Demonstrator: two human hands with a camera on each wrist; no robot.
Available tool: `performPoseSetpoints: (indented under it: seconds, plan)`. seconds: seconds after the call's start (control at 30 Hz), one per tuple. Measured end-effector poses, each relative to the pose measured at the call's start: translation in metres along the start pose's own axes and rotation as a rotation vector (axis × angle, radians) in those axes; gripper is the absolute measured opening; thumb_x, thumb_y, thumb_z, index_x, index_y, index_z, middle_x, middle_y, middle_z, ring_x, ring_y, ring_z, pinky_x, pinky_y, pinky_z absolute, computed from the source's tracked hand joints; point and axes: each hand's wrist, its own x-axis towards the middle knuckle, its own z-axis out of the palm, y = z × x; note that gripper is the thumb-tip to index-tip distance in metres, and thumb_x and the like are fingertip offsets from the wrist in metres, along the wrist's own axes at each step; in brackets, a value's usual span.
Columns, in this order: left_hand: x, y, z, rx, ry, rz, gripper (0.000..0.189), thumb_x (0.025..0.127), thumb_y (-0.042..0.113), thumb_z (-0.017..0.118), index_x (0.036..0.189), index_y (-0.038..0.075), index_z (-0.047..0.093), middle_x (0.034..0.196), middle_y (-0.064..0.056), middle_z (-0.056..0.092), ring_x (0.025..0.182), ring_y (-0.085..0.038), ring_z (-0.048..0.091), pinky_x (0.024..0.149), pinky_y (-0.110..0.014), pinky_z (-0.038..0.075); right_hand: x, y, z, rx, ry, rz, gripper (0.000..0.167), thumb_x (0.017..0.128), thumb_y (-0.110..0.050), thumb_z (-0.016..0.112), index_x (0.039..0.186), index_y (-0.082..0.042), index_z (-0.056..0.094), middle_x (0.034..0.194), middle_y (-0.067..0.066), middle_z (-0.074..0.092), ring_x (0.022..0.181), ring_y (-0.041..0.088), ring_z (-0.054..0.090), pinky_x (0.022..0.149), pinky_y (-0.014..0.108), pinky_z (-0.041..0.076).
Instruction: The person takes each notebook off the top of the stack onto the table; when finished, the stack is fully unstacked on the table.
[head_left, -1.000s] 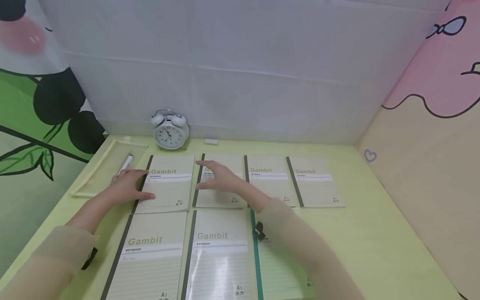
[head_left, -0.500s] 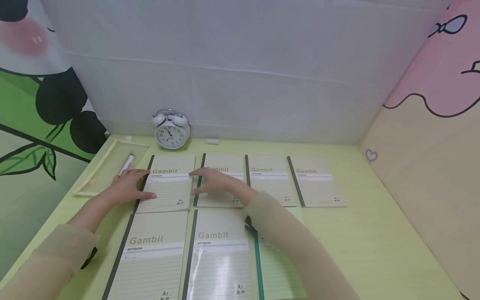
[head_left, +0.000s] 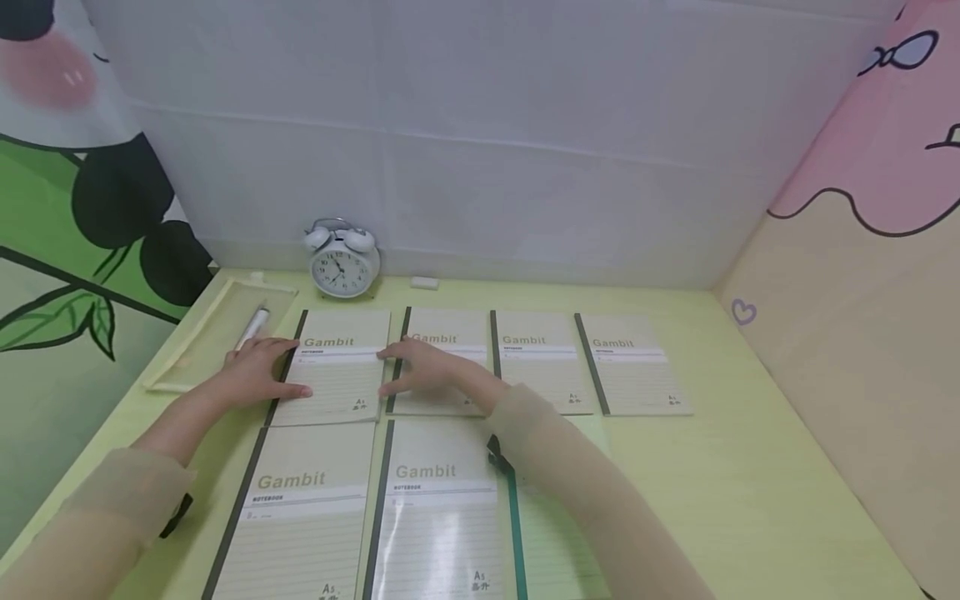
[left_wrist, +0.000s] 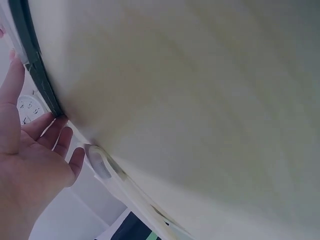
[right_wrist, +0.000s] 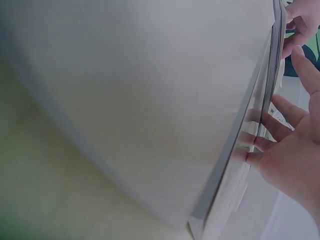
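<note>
At the back left of the table lies a Gambit notebook [head_left: 337, 385] with a dark spine, cover up. My left hand [head_left: 253, 372] touches its left side, fingers along the dark spine and thumb on the cover. On the other side, my right hand [head_left: 431, 368] has its fingertips right at the notebook's right edge, the fingers spread. That hand overlaps a second Gambit notebook [head_left: 438, 402] beside it. In the left wrist view the left hand [left_wrist: 40, 155] meets the spine with relaxed fingers. The right wrist view shows the right hand [right_wrist: 292, 145] with fairly straight fingers against a notebook edge.
Two more notebooks [head_left: 536, 375] continue the back row rightward. In front lie two larger-looking Gambit notebooks [head_left: 300, 533] and a green one [head_left: 555, 542], partly under the right forearm. Behind are a white alarm clock [head_left: 343, 271], an eraser [head_left: 424, 283] and a tray [head_left: 176, 375] with a marker [head_left: 255, 325].
My right hand has moved left and slightly toward me, from over the second notebook to the first one's right edge. The left hand stays at the spine.
</note>
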Motion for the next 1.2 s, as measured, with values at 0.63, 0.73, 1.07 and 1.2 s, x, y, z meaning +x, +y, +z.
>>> performPoseSetpoints:
  seconds: [0.63,0.73,1.07,1.2]
  plan:
    - [-0.002,0.001,-0.011,-0.035,0.039,0.012,0.1,0.068,0.057,0.076,0.136,-0.007,0.041,0.136,-0.033,0.041,0.125,-0.052,0.031,0.094,-0.066,0.027,-0.003,0.003,-0.001,0.056,-0.049,0.002,0.066,0.09,-0.048,0.057,0.146,-0.021,0.035,0.154,0.0,0.028,0.146,0.025,0.006,0.116,0.038,0.009]
    - [-0.002,0.002,-0.014,-0.098,0.061,0.013,0.093,0.073,0.051,0.076,0.137,-0.006,0.041,0.13,-0.032,0.047,0.117,-0.048,0.043,0.089,-0.059,0.039,-0.005,0.003,-0.003,0.117,-0.052,0.043,0.065,0.089,-0.052,0.057,0.146,-0.027,0.037,0.154,-0.003,0.028,0.146,0.022,0.005,0.116,0.041,0.01]
    - [-0.006,0.019,-0.031,-0.234,0.144,-0.026,0.06,0.085,0.015,0.069,0.137,-0.002,0.044,0.099,-0.024,0.063,0.085,-0.031,0.062,0.059,-0.03,0.047,-0.011,0.005,-0.008,0.403,0.005,0.083,0.059,0.086,-0.052,0.061,0.14,-0.037,0.043,0.152,-0.005,0.031,0.142,0.021,0.023,0.113,0.049,0.018]
    - [-0.005,0.023,-0.041,-0.256,0.158,-0.047,0.059,0.085,0.015,0.068,0.138,-0.001,0.044,0.1,-0.024,0.062,0.084,-0.029,0.06,0.058,-0.029,0.047,-0.016,0.002,-0.014,0.461,0.057,0.072,0.056,0.086,-0.05,0.062,0.138,-0.037,0.046,0.15,-0.006,0.036,0.141,0.02,0.027,0.113,0.044,0.022]
